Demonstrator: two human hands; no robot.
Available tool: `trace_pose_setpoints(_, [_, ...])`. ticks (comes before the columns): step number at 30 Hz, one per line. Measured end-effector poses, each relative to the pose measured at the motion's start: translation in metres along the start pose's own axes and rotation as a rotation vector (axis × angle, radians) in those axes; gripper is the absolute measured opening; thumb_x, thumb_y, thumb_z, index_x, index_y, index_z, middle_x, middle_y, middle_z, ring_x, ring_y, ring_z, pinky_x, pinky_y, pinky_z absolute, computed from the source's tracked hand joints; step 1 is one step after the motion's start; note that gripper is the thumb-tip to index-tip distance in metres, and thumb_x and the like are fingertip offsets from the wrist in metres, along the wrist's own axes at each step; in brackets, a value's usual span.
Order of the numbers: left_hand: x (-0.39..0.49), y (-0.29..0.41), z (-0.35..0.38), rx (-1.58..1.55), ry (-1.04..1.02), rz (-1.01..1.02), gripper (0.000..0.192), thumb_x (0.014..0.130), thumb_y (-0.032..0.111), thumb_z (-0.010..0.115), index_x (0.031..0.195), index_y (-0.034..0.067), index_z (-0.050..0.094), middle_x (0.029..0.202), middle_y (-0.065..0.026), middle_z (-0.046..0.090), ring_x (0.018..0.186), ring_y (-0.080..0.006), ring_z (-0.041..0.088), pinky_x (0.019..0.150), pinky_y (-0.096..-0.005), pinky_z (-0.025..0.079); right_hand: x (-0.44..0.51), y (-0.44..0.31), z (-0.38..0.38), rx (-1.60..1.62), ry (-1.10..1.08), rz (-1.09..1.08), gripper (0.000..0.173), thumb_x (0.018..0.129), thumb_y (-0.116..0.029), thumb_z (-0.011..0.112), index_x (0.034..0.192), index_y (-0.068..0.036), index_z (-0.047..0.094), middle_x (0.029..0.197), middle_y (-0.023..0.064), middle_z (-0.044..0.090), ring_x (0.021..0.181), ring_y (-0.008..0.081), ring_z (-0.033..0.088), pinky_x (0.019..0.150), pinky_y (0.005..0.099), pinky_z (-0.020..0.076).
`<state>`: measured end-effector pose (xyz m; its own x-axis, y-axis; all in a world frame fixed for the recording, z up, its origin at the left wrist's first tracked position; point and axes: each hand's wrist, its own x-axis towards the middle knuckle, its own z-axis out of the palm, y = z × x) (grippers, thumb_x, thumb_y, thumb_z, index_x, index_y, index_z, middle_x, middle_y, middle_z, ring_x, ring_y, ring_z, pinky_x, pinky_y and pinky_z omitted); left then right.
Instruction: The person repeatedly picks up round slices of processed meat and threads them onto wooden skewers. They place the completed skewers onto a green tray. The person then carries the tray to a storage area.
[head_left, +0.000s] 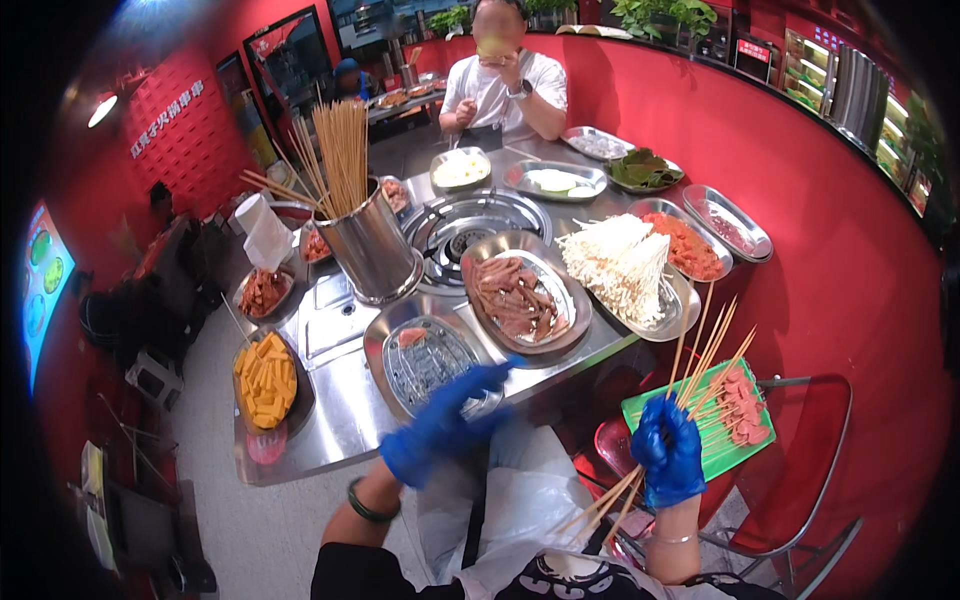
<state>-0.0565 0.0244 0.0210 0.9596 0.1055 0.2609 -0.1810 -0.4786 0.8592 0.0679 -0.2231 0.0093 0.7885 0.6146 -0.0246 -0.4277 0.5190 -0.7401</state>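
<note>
My right hand (667, 450), in a blue glove, grips a bundle of bare bamboo skewers (718, 337) whose ends stick out above and below the fist. Just beyond it, a green tray (645, 409) on a red chair carries skewered pink meat pieces (742, 405). My left hand (450, 424), gloved in blue and somewhat blurred, hangs over the table's front edge with its fingers apart and nothing between them. Beside its fingers stands a metal tray (427, 367) with one small pink piece of meat left on its wet bottom. An oval metal tray (525, 296) of sliced brown meat is just behind.
On the steel table (337, 420) are a metal canister (375, 247) full of skewers, a gas burner (476, 232), enoki mushrooms (626, 266), yellow sticks (265, 379) in a tray and a paper roll (262, 225). A seated person (502, 90) faces me. A red chair (795, 465) stands at right.
</note>
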Motion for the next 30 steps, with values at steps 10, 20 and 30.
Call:
trace_pose_setpoints(10, [-0.022,0.011,0.131,-0.915,-0.155,-0.42,0.033,0.091,0.026,0.045,0.116,0.005,0.046,0.081,0.0016,0.051,0.065,-0.0041,0.041,0.058,-0.0181,0.035,0.02,0.005,0.059,0.027,-0.401,-0.016,0.025,0.09,-0.026,0.046,0.078,-0.004,0.045,0.06,0.0043,0.046,0.05,0.0094,0.043,0.048,0.0201,0.0345])
trace_pose_setpoints(20, [-0.031,0.023,0.046,-0.915,-0.121,-0.233,0.036,0.091,0.032,0.042,0.108,0.002,0.052,0.075,0.0005,0.053,0.06,-0.0046,0.043,0.055,-0.0167,0.035,0.039,-0.072,0.128,-0.724,-0.407,-0.211,0.018,0.085,-0.015,0.053,0.084,0.003,0.055,0.07,0.0119,0.059,0.052,0.0146,0.056,0.046,0.0234,0.0463])
trace_pose_setpoints(30, [-0.036,0.013,-0.015,-1.247,0.535,-0.056,0.037,0.092,0.031,0.036,0.108,0.001,0.05,0.091,-0.0088,0.057,0.08,-0.0164,0.055,0.072,-0.0284,0.045,0.117,-0.06,0.243,-0.776,-0.656,-0.46,0.019,0.088,-0.018,0.049,0.087,0.0,0.055,0.076,0.0092,0.059,0.06,0.0143,0.058,0.054,0.0229,0.0469])
